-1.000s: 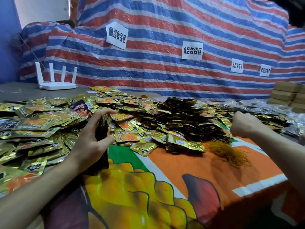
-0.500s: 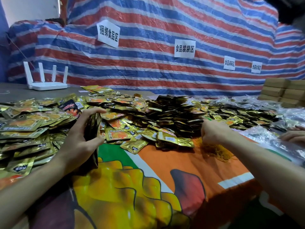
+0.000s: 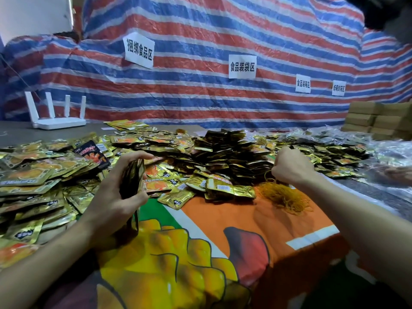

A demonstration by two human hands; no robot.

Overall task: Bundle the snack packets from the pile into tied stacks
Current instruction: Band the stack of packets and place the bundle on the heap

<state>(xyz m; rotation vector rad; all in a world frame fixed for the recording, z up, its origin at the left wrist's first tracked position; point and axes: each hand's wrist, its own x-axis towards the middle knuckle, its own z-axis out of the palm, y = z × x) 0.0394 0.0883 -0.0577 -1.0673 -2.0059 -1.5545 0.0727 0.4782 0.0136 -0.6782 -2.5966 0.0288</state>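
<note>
A stack of snack packets [image 3: 132, 178] is held upright on edge in the left hand [image 3: 111, 197], with the thumb laid along its near side and the fingers [image 3: 133, 156] curled over its far top edge. The bottom of the stack is set on the printed orange, green and yellow cloth [image 3: 245, 219] that covers the near part of the counter [image 3: 13, 132].

The right hand [image 3: 289, 167] is closed into a fist at the far edge of a tangle of yellow rubber bands [image 3: 285, 196], which lies on the cloth at the right. Thin loops of band are seen rising to the underside of the fist, so a few bands appear to be pinched there; how many cannot be told.

The loose pile of gold snack packets [image 3: 44, 175] is spread over the left and far parts of the counter, reaching from the left edge to behind both hands. One darker packet with red print [image 3: 91, 153] lies among the gold ones at the left, just beyond the left hand. A heap of darker stacked packets [image 3: 227, 152] is seen between the two hands, farther back. Clear plastic bags [image 3: 392, 152] are piled at the far right, where another person's hand [image 3: 396, 173] is blurred at the picture's edge.

A white router with four antennas [image 3: 58, 119] stands at the far left. Cardboard boxes [image 3: 374, 119] are stacked at the far right. A red, white and blue striped tarpaulin [image 3: 200, 25] hangs behind everything, with white paper signs [image 3: 139, 50] fixed to it.
</note>
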